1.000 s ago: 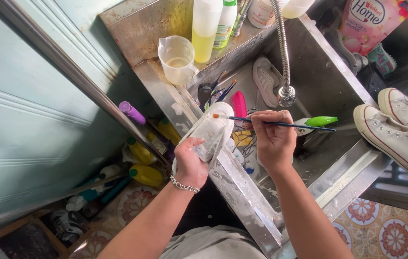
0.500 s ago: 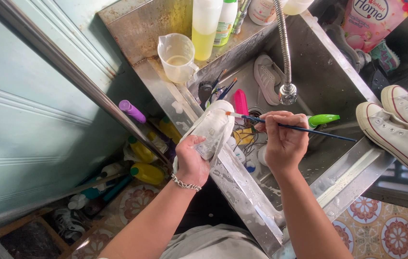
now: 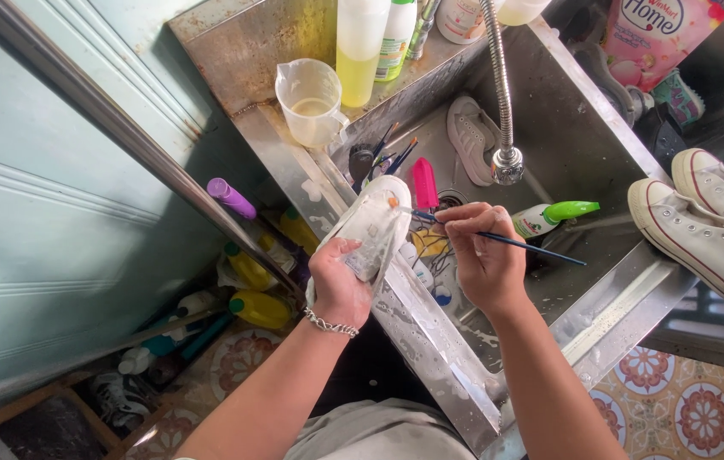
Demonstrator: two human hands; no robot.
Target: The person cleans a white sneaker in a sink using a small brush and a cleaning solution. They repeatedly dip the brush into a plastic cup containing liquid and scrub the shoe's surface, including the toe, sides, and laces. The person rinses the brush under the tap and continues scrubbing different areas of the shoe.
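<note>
Head view. L hand [image 3: 338, 285] grips a white shoe [image 3: 368, 232], sole up, fingers wrapped round its middle, held over the front rim of the steel sink [image 3: 430, 341]. R hand [image 3: 483, 255] pinches a thin paintbrush [image 3: 498, 239], fingers closed on the handle; brush tip touches the shoe's toe end. Behind, in the basin: second white shoe [image 3: 470, 136], pink brush [image 3: 424, 183], green-capped spray bottle [image 3: 554, 216]. Faucet hose [image 3: 502, 102] hangs above. Measuring cup [image 3: 311, 102] on ledge. Pair of white sneakers [image 3: 703, 217] rests at right, well apart.

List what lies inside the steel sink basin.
In the steel sink basin: a white shoe, pink brush, green-capped spray bottle, small paintbrushes. The right hand covers the rest.
</note>
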